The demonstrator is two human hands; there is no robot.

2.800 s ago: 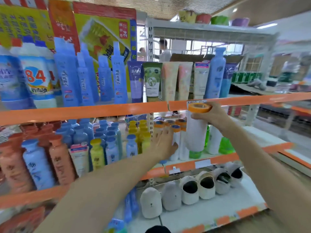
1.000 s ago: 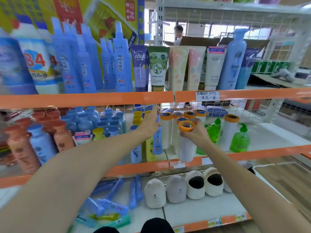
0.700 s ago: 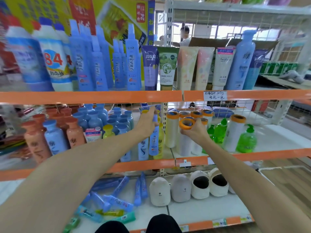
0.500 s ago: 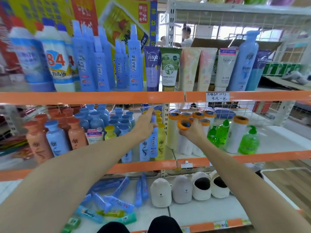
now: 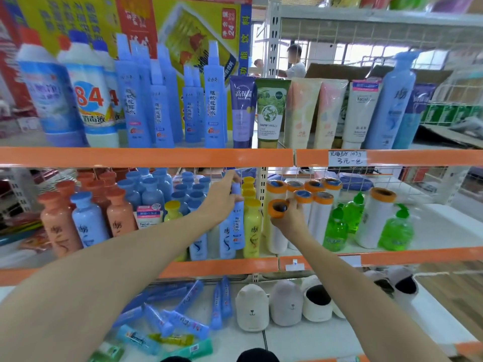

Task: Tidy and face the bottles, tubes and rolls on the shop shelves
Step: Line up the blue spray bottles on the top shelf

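On the middle shelf (image 5: 217,267) my left hand (image 5: 222,198) grips a tall slim blue spray bottle (image 5: 237,226) near its top, among blue and yellow bottles. My right hand (image 5: 287,218) grips the top of a white roll with an orange core (image 5: 278,209), which stands at the left front of a cluster of like rolls (image 5: 313,199). One more roll (image 5: 375,218) stands apart to the right between green pump bottles (image 5: 335,229). Orange and blue shampoo bottles (image 5: 86,218) fill the left of this shelf.
The top shelf (image 5: 146,156) carries white 84 bottles (image 5: 90,100), blue spray bottles (image 5: 211,100) and upright tubes (image 5: 271,111). On the bottom shelf lie loose blue tubes (image 5: 183,312) and slippers (image 5: 285,301). A person (image 5: 294,62) stands behind the rack.
My right hand brought the roll down from the shelf edge into the roll cluster. My left hand moved up from the shelf front to the blue spray bottle and took hold of it.
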